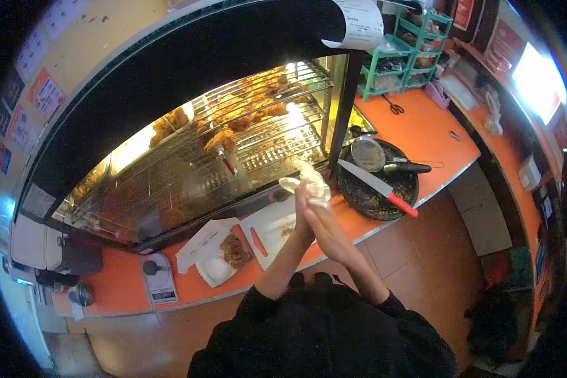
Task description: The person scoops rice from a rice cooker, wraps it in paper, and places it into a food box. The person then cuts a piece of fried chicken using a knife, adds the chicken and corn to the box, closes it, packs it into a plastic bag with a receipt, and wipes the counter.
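My left hand (301,205) and my right hand (331,233) are pressed close together in front of the glass cabinet. At their fingertips is a crumpled piece of thin clear plastic (310,181), which looks like a disposable glove. Both hands seem closed on it, though the fingers are partly blurred. A white cutting board (272,230) lies below and left of my hands. Beside it an open white takeaway box (215,268) holds brown crumbly food and something white. To the right, a knife (375,184) with a red handle rests across a round black pan (365,205).
A lit display cabinet (151,214) holds fried pieces (252,101) on wire racks, with red-handled tongs (227,164). A strainer (368,155) lies over the pan. On the orange counter are a scale (160,280), scissors (394,107) and green shelves (384,66).
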Motion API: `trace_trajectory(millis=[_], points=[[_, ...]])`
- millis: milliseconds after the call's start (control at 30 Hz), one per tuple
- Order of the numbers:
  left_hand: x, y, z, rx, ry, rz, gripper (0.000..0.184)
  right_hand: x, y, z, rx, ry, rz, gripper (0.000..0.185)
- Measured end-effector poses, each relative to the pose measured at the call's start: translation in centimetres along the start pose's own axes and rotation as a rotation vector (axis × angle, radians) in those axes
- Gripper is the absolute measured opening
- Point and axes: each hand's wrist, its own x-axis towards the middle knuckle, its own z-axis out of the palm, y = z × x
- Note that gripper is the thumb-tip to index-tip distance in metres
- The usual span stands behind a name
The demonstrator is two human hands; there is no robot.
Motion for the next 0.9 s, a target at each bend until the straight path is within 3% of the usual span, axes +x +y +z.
trace_trajectory(millis=[33,100,133,167,200,233,300,333,367,400,567,633,767,833,867,900], points=[[0.1,0.4,0.9,-0.038,-0.128,-0.064,0.053,1.1,-0.8,-0.7,0.004,-0.009,-0.002,0.045],[-0.1,-0.8,6.8,0.517,0.585,0.114,0.057,4.3,-3.0,-2.7,0.037,-0.130,0.380,0.049],[-0.6,-0.6,5.7,0.733,0.438,0.165,0.060,5.1,-2.6,-2.8,0.037,-0.132,0.369,0.049],[-1.3,0.4,7.3,0.740,0.432,0.173,0.060,6.1,-1.4,-2.6,0.150,0.012,0.148,0.051],[-2.7,2.1,9.2,0.934,0.304,0.058,0.061,7.1,-0.2,-2.4,0.265,0.154,-0.070,0.053],[-3.8,3.6,10.5,1.119,0.175,-0.061,0.064,8.3,1.1,-2.9,0.118,0.186,-0.219,0.057],[-4.7,6.1,10.1,1.525,0.449,0.359,0.075,9.7,0.9,-4.0,0.286,0.145,-0.203,0.058],[-4.3,7.2,8.9,1.528,0.455,0.362,0.075,10.1,0.2,-4.4,0.382,0.130,-0.135,0.058],[-3.4,8.6,7.1,1.720,0.660,0.511,0.076,10.4,-0.4,-4.8,0.477,0.115,-0.065,0.057],[-2.9,9.4,6.0,1.900,0.870,0.670,0.077,11.3,0.0,-5.0,0.355,0.152,-0.216,0.056],[-1.5,9.2,5.0,1.939,0.770,0.782,0.074,13.1,0.6,-6.2,0.411,0.239,-0.225,0.052],[-0.7,8.4,4.0,2.147,0.756,0.727,0.073,13.6,1.4,-5.9,0.359,0.295,-0.250,0.048],[3.1,5.5,3.6,2.070,0.542,0.725,0.064,14.6,1.7,-5.9,0.311,0.353,-0.234,0.036],[5.3,4.4,1.0,2.091,0.455,0.748,0.060,15.1,2.3,-6.2,-0.083,0.412,-0.161,0.026],[6.3,4.0,1.9,2.118,0.375,0.763,0.058,15.1,1.8,-6.0,-0.123,0.483,-0.202,0.026],[7.1,2.8,2.8,1.948,0.346,0.759,0.051,15.4,1.7,-5.8,-0.119,0.468,-0.215,0.026]])
